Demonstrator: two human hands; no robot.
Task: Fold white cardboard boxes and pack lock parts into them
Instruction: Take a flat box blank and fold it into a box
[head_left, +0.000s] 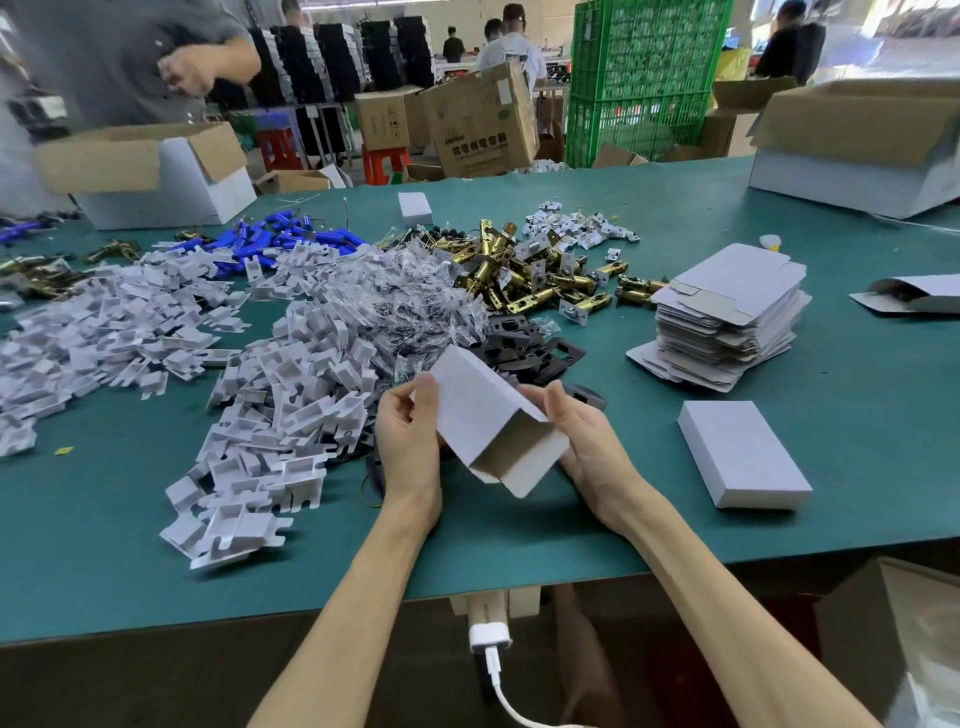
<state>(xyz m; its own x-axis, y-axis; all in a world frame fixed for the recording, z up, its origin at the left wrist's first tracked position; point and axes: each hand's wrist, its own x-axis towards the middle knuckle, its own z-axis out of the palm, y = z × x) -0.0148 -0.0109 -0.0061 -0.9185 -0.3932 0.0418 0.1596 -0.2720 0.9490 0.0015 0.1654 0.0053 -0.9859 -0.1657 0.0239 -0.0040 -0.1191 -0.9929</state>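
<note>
Both hands hold the white box (491, 426) in the lower middle of the frame, above the green tabletop (675, 499). The left hand (408, 436) grips one side, the right hand (584, 439) cups the other (open end facing down-right). Press the folds flat before filling it.

Bare left hand (408, 441), bare right hand (583, 439)
</note>
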